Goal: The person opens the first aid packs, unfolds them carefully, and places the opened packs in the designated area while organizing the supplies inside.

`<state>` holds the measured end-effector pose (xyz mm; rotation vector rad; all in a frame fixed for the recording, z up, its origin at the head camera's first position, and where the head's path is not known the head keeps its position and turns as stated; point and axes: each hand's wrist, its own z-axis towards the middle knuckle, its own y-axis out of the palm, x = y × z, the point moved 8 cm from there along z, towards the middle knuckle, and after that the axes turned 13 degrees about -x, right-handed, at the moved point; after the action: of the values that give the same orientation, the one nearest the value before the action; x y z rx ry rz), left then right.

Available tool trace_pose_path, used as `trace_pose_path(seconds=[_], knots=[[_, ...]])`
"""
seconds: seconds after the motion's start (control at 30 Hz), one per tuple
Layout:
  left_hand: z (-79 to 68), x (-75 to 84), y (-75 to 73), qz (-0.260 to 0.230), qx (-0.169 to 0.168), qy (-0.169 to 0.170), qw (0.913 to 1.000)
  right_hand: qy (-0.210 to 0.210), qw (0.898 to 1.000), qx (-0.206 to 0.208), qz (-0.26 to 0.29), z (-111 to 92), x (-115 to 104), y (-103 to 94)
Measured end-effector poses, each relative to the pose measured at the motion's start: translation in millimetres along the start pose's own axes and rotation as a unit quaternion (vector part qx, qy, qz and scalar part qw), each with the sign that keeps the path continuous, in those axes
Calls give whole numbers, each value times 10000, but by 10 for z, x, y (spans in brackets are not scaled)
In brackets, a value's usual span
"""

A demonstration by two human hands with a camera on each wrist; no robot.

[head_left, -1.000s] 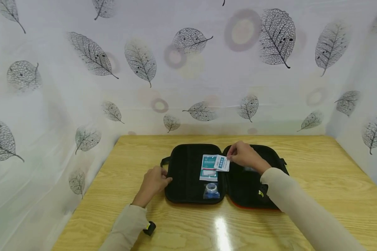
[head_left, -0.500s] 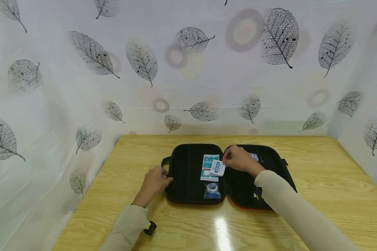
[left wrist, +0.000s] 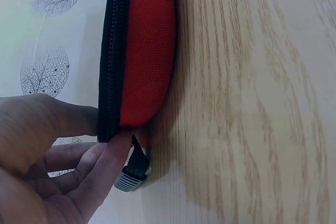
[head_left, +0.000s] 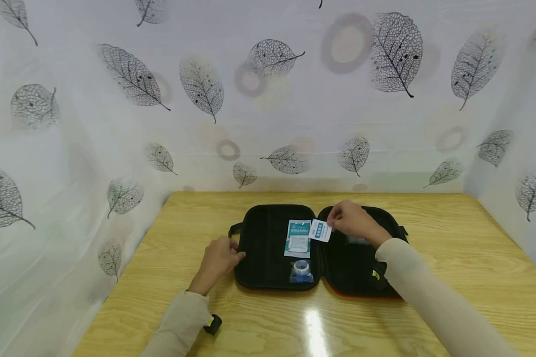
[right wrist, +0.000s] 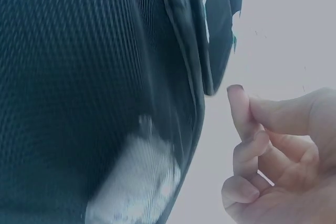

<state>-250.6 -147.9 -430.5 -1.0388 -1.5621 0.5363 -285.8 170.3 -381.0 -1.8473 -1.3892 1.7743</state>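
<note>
A zip case (head_left: 252, 248), black inside and red outside (left wrist: 152, 40), lies unfolded on the table. My left hand (head_left: 221, 255) holds its left rim; in the left wrist view the thumb is on one side and fingers on the other. My right hand (head_left: 350, 220) pinches a small white-and-blue sachet (head_left: 320, 230) by its edge, above the case's fold. In the left half lies a teal-and-white packet (head_left: 300, 227), with a white sachet (head_left: 298, 244) on top. Below it sits a white roll (head_left: 301, 267) in a clear-and-blue wrapper. The right wrist view shows the right hand's thumb and index finger pressed together.
The case's right half (head_left: 348, 267) has dark mesh (right wrist: 63, 77) with a pale item (right wrist: 136, 182) behind it. A strap (head_left: 235, 229) sticks out at the left. A black object (head_left: 213, 325) is by the left sleeve on the wooden table (head_left: 268, 322). Leaf-patterned cloth (head_left: 268, 114) hangs behind.
My right hand dipped left and down over the teal packet, then moved back right and up, a sachet in its fingers. A white sachet now covers the packet's red strip. The left hand stayed put.
</note>
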Motion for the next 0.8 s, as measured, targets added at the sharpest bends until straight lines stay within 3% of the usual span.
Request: trace_pose_path(seconds=[0.3,0.57,0.8], knots=[[-9,5,2,30,-29,-6,10000,93,9994,170,297,-316,359,-282],[-2,0,9,-6,-84,-42,10000,731,9971,164,160,-679,777,-480],[-5,24,3,12,-90,-49,9999,970,9952,152,25,-936,1086,-558]])
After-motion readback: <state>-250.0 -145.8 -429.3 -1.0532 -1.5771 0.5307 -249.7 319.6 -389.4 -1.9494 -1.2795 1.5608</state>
